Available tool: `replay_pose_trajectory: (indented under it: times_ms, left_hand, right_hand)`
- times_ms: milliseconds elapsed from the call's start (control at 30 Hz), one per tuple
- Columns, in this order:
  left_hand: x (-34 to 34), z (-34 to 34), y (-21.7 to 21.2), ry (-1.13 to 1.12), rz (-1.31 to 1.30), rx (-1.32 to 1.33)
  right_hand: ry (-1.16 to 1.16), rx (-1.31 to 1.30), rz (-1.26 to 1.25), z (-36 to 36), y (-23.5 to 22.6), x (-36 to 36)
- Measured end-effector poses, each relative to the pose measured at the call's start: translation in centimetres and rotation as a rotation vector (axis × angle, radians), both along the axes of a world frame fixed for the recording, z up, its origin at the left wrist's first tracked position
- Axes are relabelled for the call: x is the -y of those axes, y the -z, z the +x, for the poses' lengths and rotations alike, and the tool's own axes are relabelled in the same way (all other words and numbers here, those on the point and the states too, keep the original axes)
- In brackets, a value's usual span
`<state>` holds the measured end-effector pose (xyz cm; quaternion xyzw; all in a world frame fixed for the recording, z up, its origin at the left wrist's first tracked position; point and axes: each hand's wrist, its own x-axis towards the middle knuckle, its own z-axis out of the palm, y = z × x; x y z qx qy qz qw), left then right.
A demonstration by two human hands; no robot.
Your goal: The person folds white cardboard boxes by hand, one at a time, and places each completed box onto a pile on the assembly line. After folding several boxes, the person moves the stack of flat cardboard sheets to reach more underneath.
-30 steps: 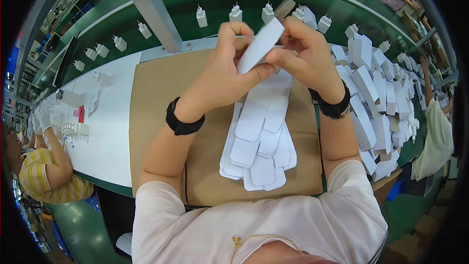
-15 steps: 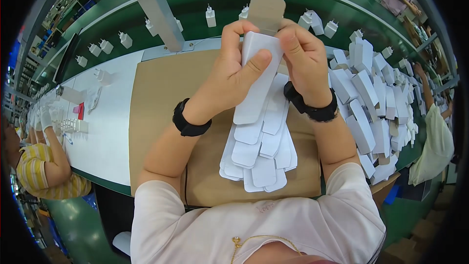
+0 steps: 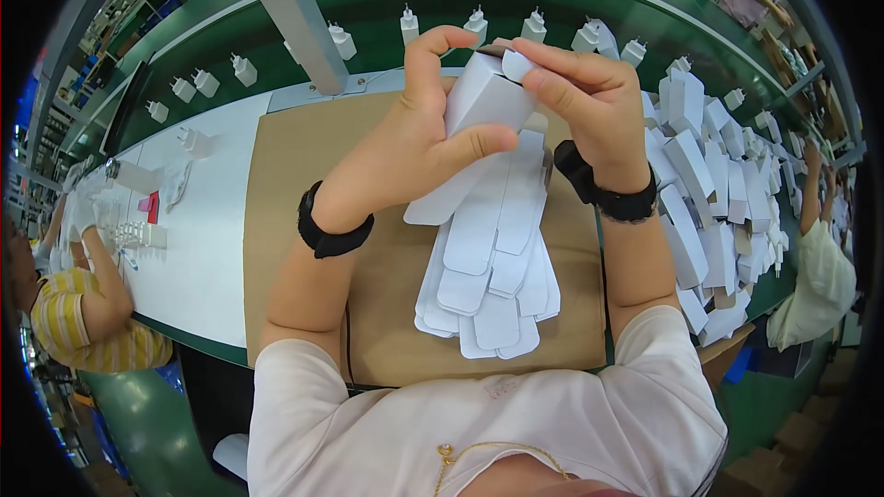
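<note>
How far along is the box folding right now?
Done: a heap of folded white boxes lies to the right. In hand: the left hand grips one white carton while the right hand works its top flap. Left: a fan of flat blanks lies on the cardboard sheet.

Pale pink sleeves, black wristbands (image 3: 333, 232)
</note>
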<state>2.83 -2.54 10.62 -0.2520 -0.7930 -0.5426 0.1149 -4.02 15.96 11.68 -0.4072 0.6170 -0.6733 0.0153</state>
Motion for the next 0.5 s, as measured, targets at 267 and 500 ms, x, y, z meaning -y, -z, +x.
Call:
replay_pose_trajectory:
  times_ms: [267,500]
  left_hand:
    - [-0.2,-0.3,-0.1,-0.056,0.107,0.093]
    - [1.2,0.0,0.6,-0.502,-0.39,0.025]
  right_hand:
    - [-0.089,-0.072,0.059,-0.4,0.7,0.4]
    - [0.571,-0.462,-0.171,-2.8,-0.7,-1.8]
